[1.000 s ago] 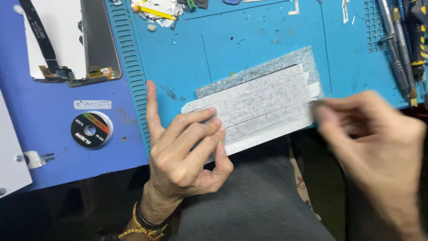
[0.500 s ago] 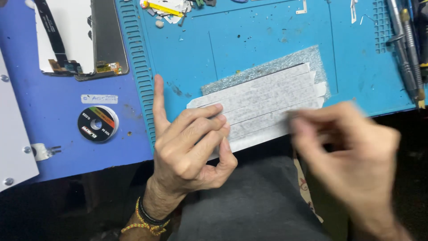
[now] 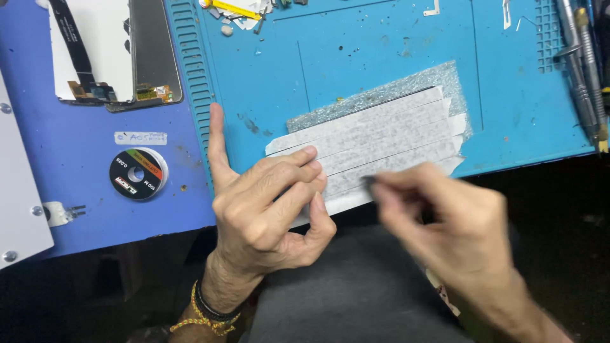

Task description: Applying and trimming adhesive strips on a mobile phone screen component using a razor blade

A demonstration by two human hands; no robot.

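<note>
I am pressing my left hand [image 3: 270,206] flat, fingers together, on the near-left end of the tape-covered panel [image 3: 375,136] lying on the blue mat [image 3: 381,44]. Its long axis is running up-right from that hand. My blurred right hand [image 3: 445,222] is pinching something dark at the panel's near edge.

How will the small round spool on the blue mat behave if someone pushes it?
The spool lies flat on its face, so it would probably slide, not roll. It looks small and thin, so likely light. Stood on its edge, it might roll.
</note>
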